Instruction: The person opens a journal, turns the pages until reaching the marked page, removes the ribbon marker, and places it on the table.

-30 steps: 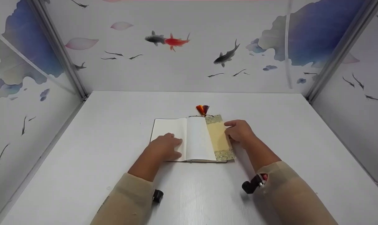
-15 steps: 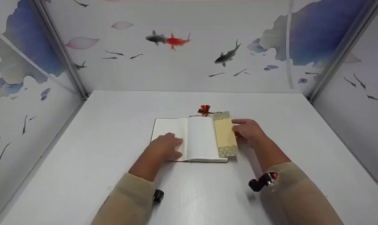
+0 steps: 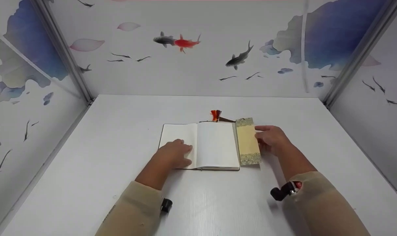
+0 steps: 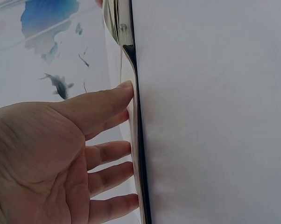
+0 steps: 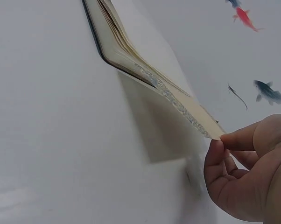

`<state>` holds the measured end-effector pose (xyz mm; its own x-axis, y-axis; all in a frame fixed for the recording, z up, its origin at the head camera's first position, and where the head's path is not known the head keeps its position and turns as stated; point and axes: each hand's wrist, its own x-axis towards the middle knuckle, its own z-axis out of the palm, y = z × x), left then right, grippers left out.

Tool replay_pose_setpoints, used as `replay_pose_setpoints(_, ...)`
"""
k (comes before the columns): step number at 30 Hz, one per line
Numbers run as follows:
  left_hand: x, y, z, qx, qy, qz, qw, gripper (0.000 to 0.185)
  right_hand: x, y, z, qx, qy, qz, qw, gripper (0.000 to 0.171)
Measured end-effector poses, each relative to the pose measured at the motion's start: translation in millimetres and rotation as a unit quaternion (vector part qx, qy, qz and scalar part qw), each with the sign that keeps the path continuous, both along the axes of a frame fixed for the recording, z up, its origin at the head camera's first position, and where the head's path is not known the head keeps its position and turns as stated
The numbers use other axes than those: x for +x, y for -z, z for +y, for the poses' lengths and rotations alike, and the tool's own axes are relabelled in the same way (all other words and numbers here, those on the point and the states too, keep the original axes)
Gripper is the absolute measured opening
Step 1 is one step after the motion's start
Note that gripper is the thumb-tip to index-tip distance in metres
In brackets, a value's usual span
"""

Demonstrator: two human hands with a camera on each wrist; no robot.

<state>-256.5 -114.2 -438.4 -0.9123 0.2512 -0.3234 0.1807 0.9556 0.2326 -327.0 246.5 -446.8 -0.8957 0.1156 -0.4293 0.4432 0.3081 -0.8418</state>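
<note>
An open notebook (image 3: pixel 218 144) with blank pages lies on the white table. My left hand (image 3: pixel 174 154) rests on its left page, fingers extended; in the left wrist view the fingertips (image 4: pixel 126 91) touch the page close to the dark cover edge. At the notebook's right edge, my right hand (image 3: pixel 272 139) pinches the outer long side of a beige bookmark (image 3: pixel 247 139) with patterned ends between thumb and fingers. Beyond the notebook's top edge lies its orange-and-dark tassel (image 3: pixel 215 115). The right wrist view shows the bookmark (image 5: pixel 178 107) slanting out from the page edges, above its shadow.
The white table (image 3: pixel 96 131) is enclosed by panels (image 3: pixel 201 65) printed with fish, petals and blue leaves. Small black devices (image 3: pixel 282 191) sit at both sleeve cuffs.
My right hand has moved to the right with the bookmark, uncovering more of the right page. The tassel has shifted slightly right. My left hand has stayed in place.
</note>
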Motion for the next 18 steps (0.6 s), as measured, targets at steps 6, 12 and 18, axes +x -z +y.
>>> replay_pose_setpoints(6,-0.7,1.2,-0.5,0.0,-0.001,-0.001,1.0,0.064,1.3,3.1,2.5,0.026,-0.003,0.004,1.0,0.055)
replay_pose_setpoints(12,0.2,0.0,0.3,-0.003,-0.004,-0.003,1.0,0.065,2.6,6.1,1.9,0.037,-0.001,0.01,0.999,0.054)
replay_pose_setpoints(18,0.3,-1.1,0.3,-0.007,-0.004,-0.005,1.0,0.065,2.9,8.0,3.5,0.048,-0.004,0.018,0.999,0.055)
